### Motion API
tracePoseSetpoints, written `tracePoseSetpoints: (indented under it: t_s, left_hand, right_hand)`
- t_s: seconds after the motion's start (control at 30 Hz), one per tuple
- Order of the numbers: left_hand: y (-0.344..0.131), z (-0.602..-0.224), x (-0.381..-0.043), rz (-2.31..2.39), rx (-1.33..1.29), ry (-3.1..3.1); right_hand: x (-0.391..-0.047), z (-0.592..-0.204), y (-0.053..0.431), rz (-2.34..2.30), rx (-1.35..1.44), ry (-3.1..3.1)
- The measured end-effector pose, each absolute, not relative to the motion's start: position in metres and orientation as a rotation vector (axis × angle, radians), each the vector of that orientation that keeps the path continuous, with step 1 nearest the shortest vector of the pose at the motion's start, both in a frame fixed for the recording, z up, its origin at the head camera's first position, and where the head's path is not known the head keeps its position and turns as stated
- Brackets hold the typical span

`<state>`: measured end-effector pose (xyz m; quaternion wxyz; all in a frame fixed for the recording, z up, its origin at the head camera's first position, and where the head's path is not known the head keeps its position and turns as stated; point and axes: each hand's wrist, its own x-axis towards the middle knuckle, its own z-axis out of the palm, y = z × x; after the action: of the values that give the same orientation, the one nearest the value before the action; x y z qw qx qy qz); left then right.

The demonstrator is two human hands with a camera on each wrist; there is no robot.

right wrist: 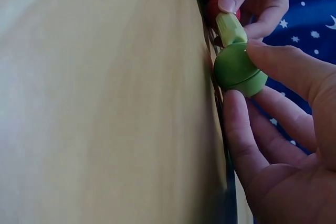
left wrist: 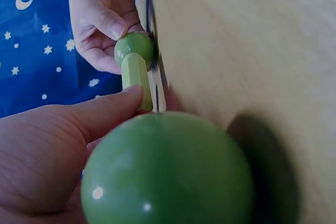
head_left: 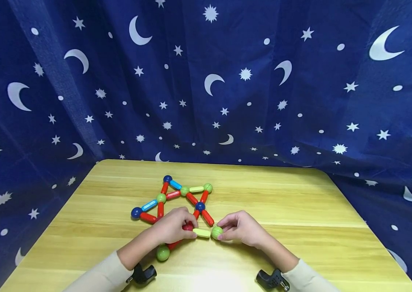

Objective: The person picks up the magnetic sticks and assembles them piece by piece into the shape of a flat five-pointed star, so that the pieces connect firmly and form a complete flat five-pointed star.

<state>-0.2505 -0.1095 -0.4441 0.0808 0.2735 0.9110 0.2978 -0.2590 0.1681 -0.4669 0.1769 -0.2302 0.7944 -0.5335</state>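
My left hand (head_left: 177, 226) pinches a pale yellow magnetic rod (head_left: 202, 233) at its left end, where it meets a red ball (head_left: 188, 228). The thumb lies on the rod in the left wrist view. With thumb and fingers, my right hand (head_left: 241, 229) holds a green ball (right wrist: 239, 69) right at the rod's other end, close over the table. Red and blue rods with balls form a flat star-like frame around and behind the left hand. From its dark blue ball (head_left: 200, 207), a red rod (head_left: 207, 217) points toward the right hand, its near end bare.
The wooden table (head_left: 282, 194) carries the whole frame. A large green ball (head_left: 163, 252) sits at its near corner, by the left wrist. Behind the table hangs a dark blue curtain (head_left: 191, 81) with white moons and stars. Black wrist cameras sit below both sleeves.
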Motion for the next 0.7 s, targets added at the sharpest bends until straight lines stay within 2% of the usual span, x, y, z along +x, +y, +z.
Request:
tracePoseSetpoints:
  t_s: [0.37,0.7]
  left_hand:
    - [-0.109,-0.447,-0.249,0.89,0.842,2.734]
    - [-0.111,-0.446,-0.253,0.822,0.901,2.707]
  right_hand:
    - [-0.26,-0.464,0.164,-1.452,-0.634,2.3]
    - [-0.285,-0.455,0.142,-1.452,-0.451,2.316]
